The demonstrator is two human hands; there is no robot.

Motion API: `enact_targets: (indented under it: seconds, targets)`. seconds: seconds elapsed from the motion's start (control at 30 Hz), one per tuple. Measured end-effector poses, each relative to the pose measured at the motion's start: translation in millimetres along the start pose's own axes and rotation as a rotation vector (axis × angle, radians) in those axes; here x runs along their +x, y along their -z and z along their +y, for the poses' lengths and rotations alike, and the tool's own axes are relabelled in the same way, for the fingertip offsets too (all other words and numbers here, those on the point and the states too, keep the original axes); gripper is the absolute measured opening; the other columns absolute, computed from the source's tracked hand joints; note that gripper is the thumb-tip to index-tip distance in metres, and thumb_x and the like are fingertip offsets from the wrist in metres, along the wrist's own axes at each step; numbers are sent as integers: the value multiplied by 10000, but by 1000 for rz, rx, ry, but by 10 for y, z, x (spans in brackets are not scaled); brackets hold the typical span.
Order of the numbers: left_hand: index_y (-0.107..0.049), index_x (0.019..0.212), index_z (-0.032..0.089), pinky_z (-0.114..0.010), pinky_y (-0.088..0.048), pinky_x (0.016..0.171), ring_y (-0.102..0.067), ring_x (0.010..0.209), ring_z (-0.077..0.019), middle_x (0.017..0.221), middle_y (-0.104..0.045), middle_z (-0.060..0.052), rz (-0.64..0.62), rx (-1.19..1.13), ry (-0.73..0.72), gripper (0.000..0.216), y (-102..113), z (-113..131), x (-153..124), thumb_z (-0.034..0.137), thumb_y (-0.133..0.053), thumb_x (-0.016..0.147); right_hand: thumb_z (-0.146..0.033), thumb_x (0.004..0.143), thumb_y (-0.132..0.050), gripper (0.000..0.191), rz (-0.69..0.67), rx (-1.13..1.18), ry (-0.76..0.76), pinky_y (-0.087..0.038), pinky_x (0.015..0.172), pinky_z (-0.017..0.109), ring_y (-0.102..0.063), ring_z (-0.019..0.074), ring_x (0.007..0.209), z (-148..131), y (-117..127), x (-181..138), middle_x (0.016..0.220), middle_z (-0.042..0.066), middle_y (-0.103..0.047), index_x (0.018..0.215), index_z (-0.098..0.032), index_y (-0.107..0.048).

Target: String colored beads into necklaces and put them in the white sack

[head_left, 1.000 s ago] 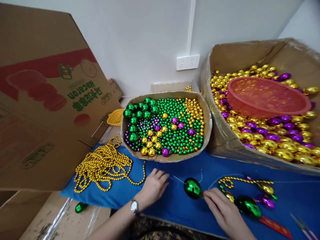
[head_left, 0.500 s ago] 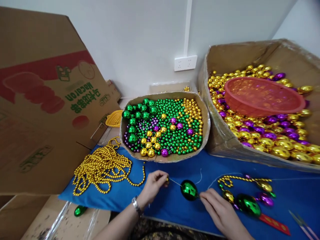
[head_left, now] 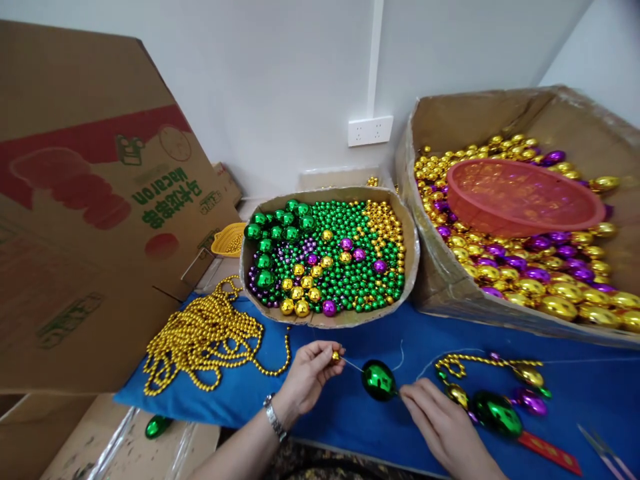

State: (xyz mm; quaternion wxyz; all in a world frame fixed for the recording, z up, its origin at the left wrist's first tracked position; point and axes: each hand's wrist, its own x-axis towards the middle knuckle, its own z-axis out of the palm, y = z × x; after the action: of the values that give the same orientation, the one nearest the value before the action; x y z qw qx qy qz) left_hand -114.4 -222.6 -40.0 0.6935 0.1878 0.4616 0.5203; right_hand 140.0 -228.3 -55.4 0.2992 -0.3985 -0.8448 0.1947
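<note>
Left hand (head_left: 311,375) turned, pinching gold bead (head_left: 335,356); right hand (head_left: 443,420) seemingly pinches green bead (head_left: 379,381).

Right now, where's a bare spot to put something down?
Bare blue cloth shows between the left hand and right hand, this side of the green ball. Another bare patch lies between the gold bead chains and left forearm. It's crowded on the right: strung beads and a red strip.

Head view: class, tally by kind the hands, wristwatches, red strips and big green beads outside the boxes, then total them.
Hands: 2 (left hand, right hand)
Wristwatch: 1
Red strip: 1
Unboxed big green beads: 3
Total: 7
</note>
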Motion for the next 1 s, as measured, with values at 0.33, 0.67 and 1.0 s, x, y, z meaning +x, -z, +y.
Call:
enact_targets:
  seconds: [0.33,0.67,1.0]
  targets:
    - [-606,853,147,-229,-481,638,-612,713,-130,880,-712,-86,-3,262,-172,249,-143,-78,-32,301,-756,728,-293,962,-369,261,44,67,-14,-519,623,205,-633,137,658,-15,-140,39,757,50,-612,915,-210,-612]
    - [-705,814,184,-298,-490,768,-636,856,-209,916,-708,-93,-120,806,-513,163,-337,-41,-59,309,-606,847,-260,933,-407,220,53,112,-133,-558,760,265,-671,175,893,22,-190,66,979,79,-670,1064,-218,-580]
    - [-709,795,202,-312,-502,779,-638,843,-216,867,-712,-70,-278,789,-665,91,-905,361,-74,250,-636,819,-258,962,-351,282,37,161,-147,-524,696,265,-641,158,762,-257,118,371,838,65,-665,948,-190,-624]
